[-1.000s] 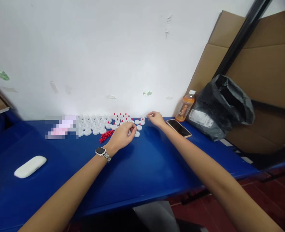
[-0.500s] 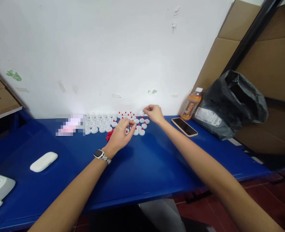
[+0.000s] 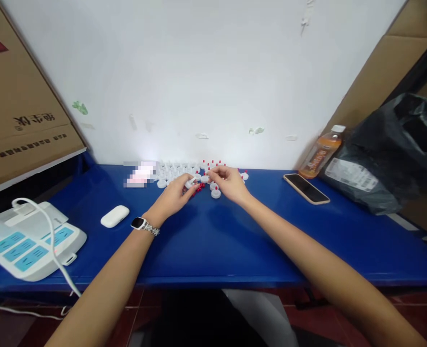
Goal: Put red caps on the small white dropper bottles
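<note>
At the back of the blue table, my left hand (image 3: 175, 195) is closed on a white nozzle cap (image 3: 191, 183) with a round base, tilted between thumb and fingers. Just right of it, my right hand (image 3: 231, 184) pinches its thumb and fingertips together; what they hold is too small to make out. Below the fingers lies a pile of small red tips (image 3: 199, 188), partly covered by my left hand. White caps without red tips (image 3: 170, 169) stand in rows at the left. Red-tipped white caps (image 3: 215, 193) stand around and behind my right hand.
A phone (image 3: 306, 188), an orange drink bottle (image 3: 320, 154) and a black plastic bag (image 3: 376, 159) lie to the right. On the left are a white earbud case (image 3: 114, 216), a power strip (image 3: 36, 246) with a cable, and a cardboard box (image 3: 29, 96). A white wall (image 3: 213, 72) bounds the back.
The view has swung left. My left hand now grips a white cap, while before its fingers hovered over the caps. My right hand has come from the back right of the group toward my left hand.
</note>
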`<state>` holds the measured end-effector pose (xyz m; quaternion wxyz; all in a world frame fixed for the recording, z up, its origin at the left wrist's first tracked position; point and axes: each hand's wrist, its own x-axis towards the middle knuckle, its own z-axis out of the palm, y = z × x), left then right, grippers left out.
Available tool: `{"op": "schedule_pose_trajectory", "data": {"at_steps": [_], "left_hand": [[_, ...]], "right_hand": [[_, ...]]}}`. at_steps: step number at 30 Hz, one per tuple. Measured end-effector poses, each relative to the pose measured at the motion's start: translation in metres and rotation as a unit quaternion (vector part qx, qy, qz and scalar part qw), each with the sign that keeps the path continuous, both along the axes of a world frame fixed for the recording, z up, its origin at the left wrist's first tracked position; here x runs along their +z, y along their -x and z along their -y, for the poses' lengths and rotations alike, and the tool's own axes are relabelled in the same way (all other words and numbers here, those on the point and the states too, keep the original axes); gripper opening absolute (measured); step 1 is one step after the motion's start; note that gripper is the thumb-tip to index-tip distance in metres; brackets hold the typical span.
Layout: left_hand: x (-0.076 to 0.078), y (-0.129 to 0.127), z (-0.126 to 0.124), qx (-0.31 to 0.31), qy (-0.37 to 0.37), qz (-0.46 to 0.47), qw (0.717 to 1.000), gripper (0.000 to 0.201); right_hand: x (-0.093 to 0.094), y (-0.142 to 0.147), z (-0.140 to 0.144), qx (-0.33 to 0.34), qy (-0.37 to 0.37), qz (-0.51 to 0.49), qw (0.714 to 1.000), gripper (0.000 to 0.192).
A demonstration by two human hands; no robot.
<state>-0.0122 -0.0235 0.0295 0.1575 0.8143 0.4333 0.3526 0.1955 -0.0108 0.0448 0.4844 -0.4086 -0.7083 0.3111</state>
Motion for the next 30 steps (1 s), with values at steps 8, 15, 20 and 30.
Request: {"op": "schedule_pose_trajectory", "data": {"at_steps": [8, 15, 20, 30], "left_hand": [[-0.009, 0.026, -0.002, 0.041, 0.065, 0.032, 0.997, 0.030], [-0.011, 0.014, 0.006, 0.020, 0.064, 0.019, 0.998, 0.030], [-0.010, 0.013, 0.007, 0.023, 0.065, 0.031, 0.997, 0.031], [-0.009, 0.011, 0.008, 0.018, 0.087, 0.049, 0.995, 0.033]], "right_hand": [[-0.010, 0.019, 0.000, -0.041, -0.151, 0.437, 0.886, 0.009], [-0.021, 0.034, -0.007, -0.076, -0.157, 0.454, 0.874, 0.019], [-0.026, 0.034, -0.011, -0.086, -0.146, 0.453, 0.875, 0.019], [-0.032, 0.027, -0.007, -0.078, -0.155, 0.379, 0.909, 0.009]]}}
